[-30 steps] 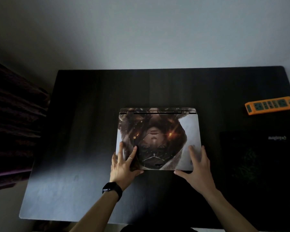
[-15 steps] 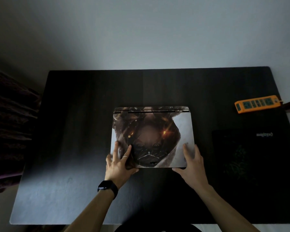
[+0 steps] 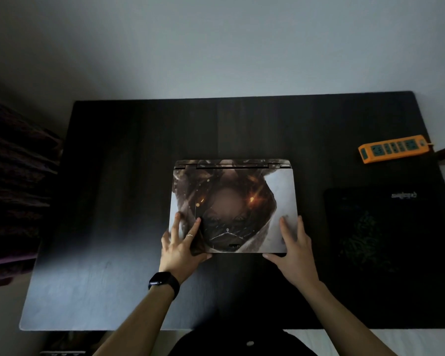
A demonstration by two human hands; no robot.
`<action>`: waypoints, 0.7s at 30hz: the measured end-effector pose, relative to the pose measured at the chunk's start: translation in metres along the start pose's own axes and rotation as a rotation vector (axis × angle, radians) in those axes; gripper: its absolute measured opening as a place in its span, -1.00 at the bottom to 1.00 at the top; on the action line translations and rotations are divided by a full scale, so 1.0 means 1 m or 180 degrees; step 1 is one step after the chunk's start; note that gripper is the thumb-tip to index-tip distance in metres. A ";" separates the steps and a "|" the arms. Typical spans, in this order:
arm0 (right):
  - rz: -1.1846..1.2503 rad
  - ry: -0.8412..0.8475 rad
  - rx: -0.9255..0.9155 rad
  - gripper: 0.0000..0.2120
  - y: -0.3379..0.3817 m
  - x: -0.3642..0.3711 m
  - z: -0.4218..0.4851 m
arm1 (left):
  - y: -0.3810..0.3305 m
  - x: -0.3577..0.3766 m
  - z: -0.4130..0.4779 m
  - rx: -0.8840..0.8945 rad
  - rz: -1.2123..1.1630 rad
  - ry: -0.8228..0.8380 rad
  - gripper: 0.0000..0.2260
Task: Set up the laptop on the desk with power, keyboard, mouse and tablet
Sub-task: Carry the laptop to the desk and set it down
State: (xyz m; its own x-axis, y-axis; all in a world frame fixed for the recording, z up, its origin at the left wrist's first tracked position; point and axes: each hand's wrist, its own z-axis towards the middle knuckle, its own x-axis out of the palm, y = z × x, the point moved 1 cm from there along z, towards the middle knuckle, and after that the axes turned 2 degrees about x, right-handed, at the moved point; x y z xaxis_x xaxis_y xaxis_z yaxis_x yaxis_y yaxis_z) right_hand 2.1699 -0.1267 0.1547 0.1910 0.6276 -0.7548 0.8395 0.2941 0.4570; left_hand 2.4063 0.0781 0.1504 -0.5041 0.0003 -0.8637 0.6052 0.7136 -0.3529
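A closed laptop [image 3: 242,191] with a painted-figure skin on its lid lies flat in the middle of the dark desk [image 3: 118,176], hinge away from me. My left hand [image 3: 183,247], with a ring and a black wristwatch, grips the near left corner, fingers spread on the lid and thumb at the front edge. My right hand [image 3: 296,250] holds the near right corner the same way. An orange power strip [image 3: 393,149] with green sockets lies at the desk's far right. No keyboard, mouse or tablet is in view.
A black mouse pad [image 3: 385,227] with a faint green pattern lies on the desk right of the laptop. Dark purple fabric [image 3: 13,188] stands beyond the desk's left edge. A pale wall [image 3: 216,47] runs behind the desk.
The view has drifted slightly, shifting everything a little left in frame. Both hands stay on the laptop's near corners, and the laptop has barely moved on the desk.
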 end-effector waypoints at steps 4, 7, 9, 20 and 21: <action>0.0021 0.0015 0.0111 0.10 0.003 -0.001 -0.001 | -0.001 0.000 -0.007 -0.0039 -0.0149 0.0006 -0.13; 0.0059 0.0014 0.0139 0.10 0.004 0.000 -0.002 | -0.002 -0.001 -0.010 -0.0073 -0.0192 0.0033 -0.14; 0.0074 0.0026 0.0112 0.08 0.001 0.000 -0.004 | 0.000 -0.002 -0.014 -0.0085 -0.0192 0.0049 -0.14; 0.0099 -0.0185 -0.0011 0.04 -0.003 0.006 -0.011 | 0.003 0.006 -0.021 -0.0116 -0.0256 0.0169 -0.22; 0.0060 -0.0229 -0.0006 0.02 -0.003 0.003 -0.009 | 0.002 0.005 -0.018 -0.0147 -0.0254 0.0178 -0.22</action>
State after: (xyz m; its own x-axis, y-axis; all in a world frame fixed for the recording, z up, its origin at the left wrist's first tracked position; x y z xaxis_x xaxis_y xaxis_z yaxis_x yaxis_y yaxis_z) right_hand 2.1632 -0.1191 0.1549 0.2428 0.5796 -0.7779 0.8344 0.2843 0.4722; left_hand 2.3934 0.0921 0.1522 -0.5839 -0.0197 -0.8116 0.5332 0.7445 -0.4017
